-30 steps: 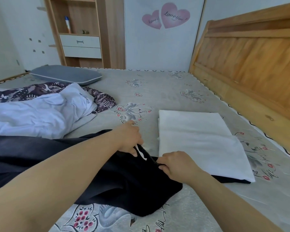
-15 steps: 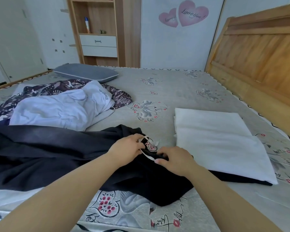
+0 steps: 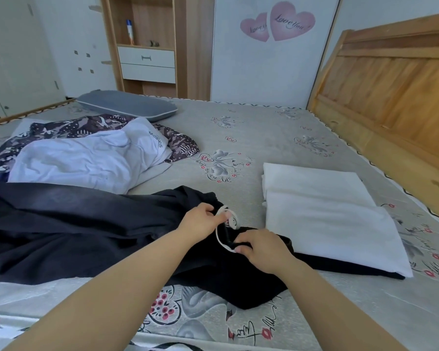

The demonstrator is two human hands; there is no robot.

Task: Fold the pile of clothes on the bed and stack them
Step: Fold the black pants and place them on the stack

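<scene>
Ahead of me a grey pillow point(image 3: 127, 105) lies flat near the far left edge of the mattress. Behind it stands a wooden shelf unit point(image 3: 147, 44) with two white drawers point(image 3: 146, 64); on the open shelf above them I see an upright bottle point(image 3: 129, 32) with an orange base and, to its right, a small dark item too small to make out. Two pink heart stickers point(image 3: 278, 22) overlap on the white panel to the right. On my right runs a wooden headboard point(image 3: 395, 97).

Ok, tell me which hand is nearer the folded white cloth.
Right. The right hand sits beside the white cloth; the left hand is farther left.
</scene>
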